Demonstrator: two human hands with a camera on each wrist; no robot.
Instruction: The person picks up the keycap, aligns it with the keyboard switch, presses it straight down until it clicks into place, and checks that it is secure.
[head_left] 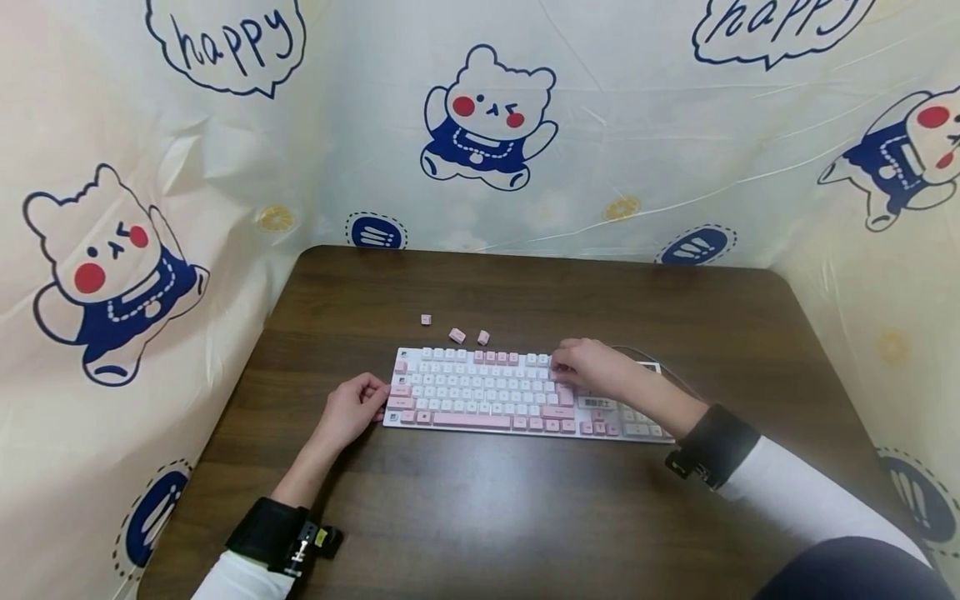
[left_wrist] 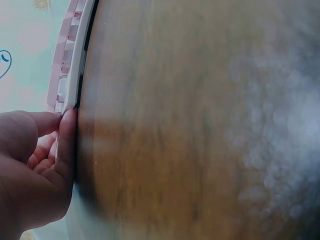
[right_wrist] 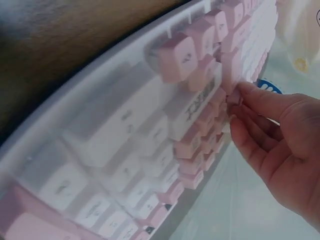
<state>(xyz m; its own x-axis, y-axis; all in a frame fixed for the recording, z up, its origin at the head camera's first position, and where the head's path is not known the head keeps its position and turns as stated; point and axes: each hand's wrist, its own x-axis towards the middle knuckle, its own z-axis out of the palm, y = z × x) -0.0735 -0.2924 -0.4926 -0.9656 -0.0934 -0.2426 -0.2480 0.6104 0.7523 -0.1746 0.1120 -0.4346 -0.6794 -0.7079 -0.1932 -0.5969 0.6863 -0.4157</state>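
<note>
A pink-and-white keyboard (head_left: 472,421) lies on the brown table. At its left end my left hand (head_left: 350,410) holds the edge; in the left wrist view, the thumb and fingers (left_wrist: 67,127) meet at the keyboard's corner. My right hand (head_left: 592,367) reaches over the right part of the keys. Close up in the right wrist view, its thumb and fingers pinch a small pink keycap (right_wrist: 234,97) beside a long pink key (right_wrist: 231,70). Whether that keycap is seated or lifted, I cannot tell. Behind the keyboard lie three loose pink keycaps (head_left: 457,336), apart from one another.
The dark wooden table (head_left: 480,508) spreads in front of and behind the keyboard. A thin cable (head_left: 678,379) runs behind the keyboard's right end. Printed bear-pattern sheets (head_left: 600,150) stand round the table's back and sides.
</note>
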